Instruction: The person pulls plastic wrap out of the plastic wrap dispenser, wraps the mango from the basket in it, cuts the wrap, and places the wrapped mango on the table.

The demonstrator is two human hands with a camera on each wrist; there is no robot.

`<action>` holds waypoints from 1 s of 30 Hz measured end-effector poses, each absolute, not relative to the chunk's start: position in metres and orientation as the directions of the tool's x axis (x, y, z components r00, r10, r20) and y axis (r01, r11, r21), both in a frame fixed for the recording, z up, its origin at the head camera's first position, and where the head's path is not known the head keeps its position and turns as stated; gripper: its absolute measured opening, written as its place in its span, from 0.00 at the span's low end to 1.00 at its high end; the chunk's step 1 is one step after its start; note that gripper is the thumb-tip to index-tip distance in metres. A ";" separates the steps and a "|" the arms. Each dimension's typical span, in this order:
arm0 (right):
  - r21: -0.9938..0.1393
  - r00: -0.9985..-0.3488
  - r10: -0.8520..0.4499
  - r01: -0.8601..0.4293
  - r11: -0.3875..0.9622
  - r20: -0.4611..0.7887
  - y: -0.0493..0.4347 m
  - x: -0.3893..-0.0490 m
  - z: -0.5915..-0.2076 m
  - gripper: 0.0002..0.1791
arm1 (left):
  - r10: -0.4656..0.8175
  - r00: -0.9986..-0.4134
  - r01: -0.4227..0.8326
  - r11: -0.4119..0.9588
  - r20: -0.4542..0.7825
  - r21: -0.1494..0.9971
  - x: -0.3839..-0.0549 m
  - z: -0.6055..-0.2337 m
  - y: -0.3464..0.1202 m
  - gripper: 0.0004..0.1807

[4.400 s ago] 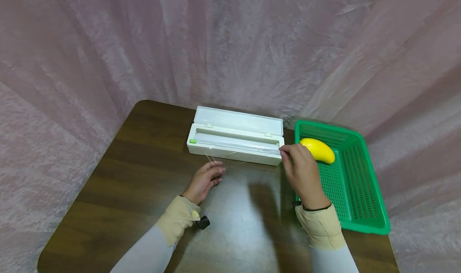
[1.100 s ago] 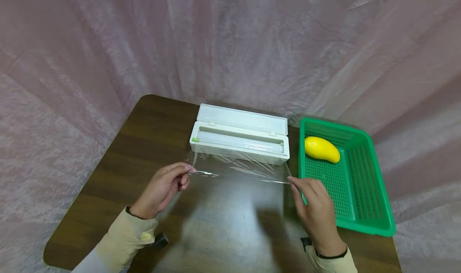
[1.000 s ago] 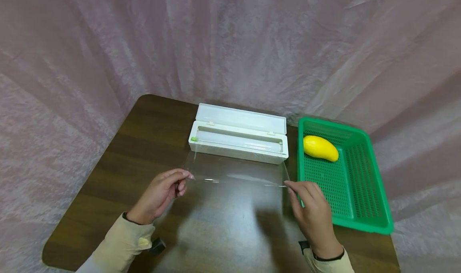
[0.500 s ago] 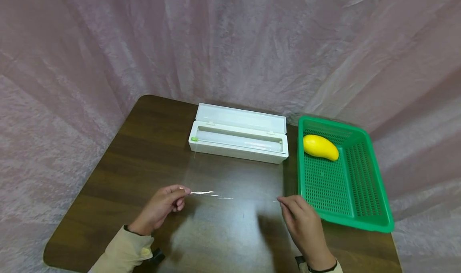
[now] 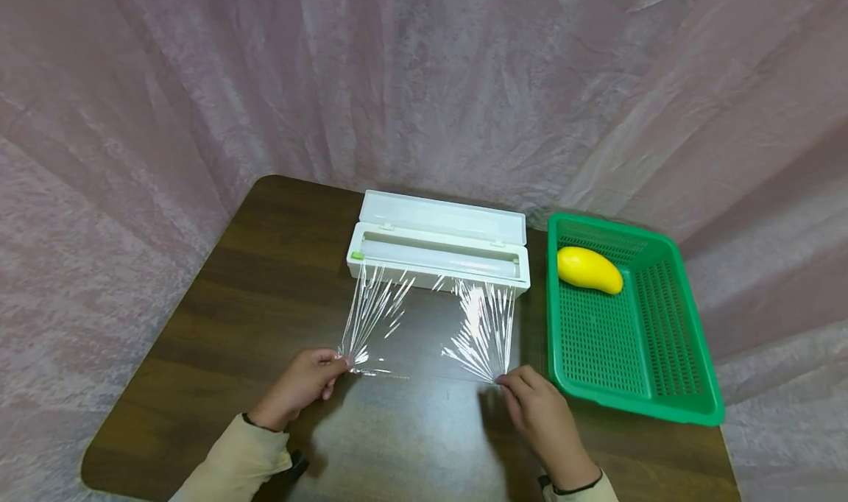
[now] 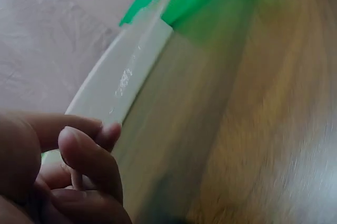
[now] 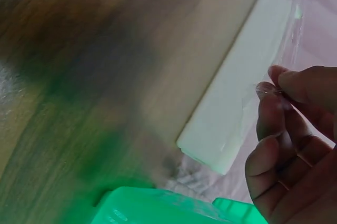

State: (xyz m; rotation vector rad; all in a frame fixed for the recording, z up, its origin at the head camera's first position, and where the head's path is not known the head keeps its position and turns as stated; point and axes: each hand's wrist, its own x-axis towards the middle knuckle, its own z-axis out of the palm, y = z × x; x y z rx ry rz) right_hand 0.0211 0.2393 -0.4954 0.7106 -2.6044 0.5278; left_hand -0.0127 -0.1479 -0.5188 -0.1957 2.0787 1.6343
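Note:
A sheet of clear plastic wrap [image 5: 424,340] stretches from a white wrap dispenser box [image 5: 437,275] toward the near side of the table. My left hand [image 5: 301,386] pinches its near left corner between thumb and forefinger. At the near right corner, my right hand [image 5: 539,417] pinches the film the same way. Shiny creases fan out from both pinch points up to the box's front edge. The box lid is raised, and the wrap roll [image 5: 440,257] lies inside. A small green slider [image 5: 358,255] sits at the left end of the box's front rim.
To the right stands a green plastic basket [image 5: 705,369], with a yellow mango [image 5: 589,270] lying in its far left part. The brown wooden table [image 5: 218,318] ends at the back against a pink curtain [image 5: 424,82].
Both hands have come to pinch the film's edge and drawn it from the box toward the near side, lengthening the sheet. Over the last half second creases have appeared as it tightened.

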 end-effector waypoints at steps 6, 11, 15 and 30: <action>-0.223 -0.811 -0.424 -0.536 0.814 0.402 0.239 0.017 -0.505 0.09 | 0.150 -0.885 -0.324 0.478 -0.440 0.816 -0.018 -0.523 -0.144 0.18; -0.198 -0.820 -0.454 -0.538 0.819 0.349 0.239 0.010 -0.510 0.09 | 0.142 -0.914 -0.215 0.625 -0.380 0.751 -0.022 -0.523 -0.140 0.19; -0.166 -0.813 -0.476 -0.549 0.819 0.335 0.239 0.005 -0.513 0.09 | 0.152 -0.941 -0.108 0.711 -0.301 0.695 -0.025 -0.523 -0.136 0.24; -0.126 -0.802 -0.524 -0.574 0.809 0.285 0.240 -0.001 -0.519 0.10 | 0.143 -0.964 0.003 0.847 -0.223 0.531 -0.029 -0.523 -0.125 0.26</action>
